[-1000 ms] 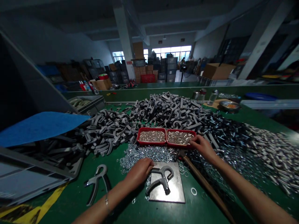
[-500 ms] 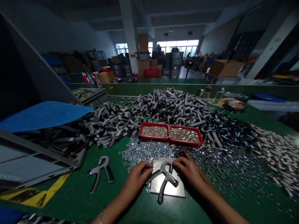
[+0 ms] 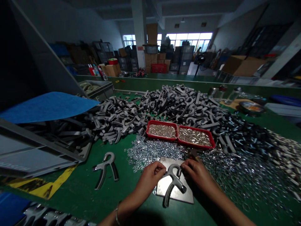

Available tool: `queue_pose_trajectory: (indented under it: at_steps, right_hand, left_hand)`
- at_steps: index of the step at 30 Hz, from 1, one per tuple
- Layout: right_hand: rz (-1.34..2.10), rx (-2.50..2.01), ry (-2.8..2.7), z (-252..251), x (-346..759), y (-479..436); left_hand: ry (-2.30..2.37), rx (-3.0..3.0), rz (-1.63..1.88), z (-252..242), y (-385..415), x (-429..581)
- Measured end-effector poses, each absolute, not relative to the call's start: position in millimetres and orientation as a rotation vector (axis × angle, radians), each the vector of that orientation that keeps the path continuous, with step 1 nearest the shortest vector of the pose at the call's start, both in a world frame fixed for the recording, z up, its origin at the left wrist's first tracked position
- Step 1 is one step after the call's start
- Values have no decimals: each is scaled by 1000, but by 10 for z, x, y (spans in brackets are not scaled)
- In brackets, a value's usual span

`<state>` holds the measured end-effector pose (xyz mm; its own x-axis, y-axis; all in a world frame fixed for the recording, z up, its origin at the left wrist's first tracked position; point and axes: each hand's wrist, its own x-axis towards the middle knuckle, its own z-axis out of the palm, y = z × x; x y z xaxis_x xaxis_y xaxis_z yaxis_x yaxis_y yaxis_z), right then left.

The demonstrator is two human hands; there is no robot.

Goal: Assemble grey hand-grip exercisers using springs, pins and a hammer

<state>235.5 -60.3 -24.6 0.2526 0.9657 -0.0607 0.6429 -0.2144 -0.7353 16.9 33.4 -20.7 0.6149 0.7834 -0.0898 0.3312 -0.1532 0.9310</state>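
Observation:
A grey hand grip point(image 3: 174, 180) with a spring in its upper part rests on a square metal plate point(image 3: 162, 188). On its left side my left hand point(image 3: 154, 174) has its fingers pinched together at the grip's left handle. My right hand point(image 3: 194, 171) is closed at the grip's upper right, by the spring; whether a small part is between its fingertips cannot be made out. A second hand grip point(image 3: 107, 169) lies on the green table to the left.
Beyond the plate are loose washers point(image 3: 150, 150), two red trays point(image 3: 196, 137) of small metal parts and a heap of grey handles point(image 3: 178, 103). A grey crate point(image 3: 42, 157) stands left. Black parts point(image 3: 244, 135) and metal cylinders point(image 3: 284, 150) lie right; a hammer-like tool is partly hidden behind my right hand.
The view has shifted, so the table's things appear further right or lower. My left hand now covers more of the grip's left handle, its fingers more curled. My right hand stays beside the spring.

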Motion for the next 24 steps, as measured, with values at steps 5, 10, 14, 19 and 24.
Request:
queue_pose_trajectory:
  at_steps: [5, 10, 14, 19, 24]
  right_hand:
    - [588, -2007, -1622, -188, 2330, -614]
    - [471, -2034, -1810, -240, 2237, -624]
    - [358, -2030, -1895, -295, 2347, -747]
    - [-161, -2371, -1855, -326, 2688, -1074]
    - [-33, -2394, -1746, -319, 2867, -1185]
  left_hand:
    - [854, 1708, 513, -269, 277, 313]
    - [807, 1983, 578, -369, 254, 390]
    - [807, 2146, 594, -417, 231, 414]
    - [782, 2192, 577, -423, 183, 396]
    - [766, 2471, 502, -418, 161, 417]
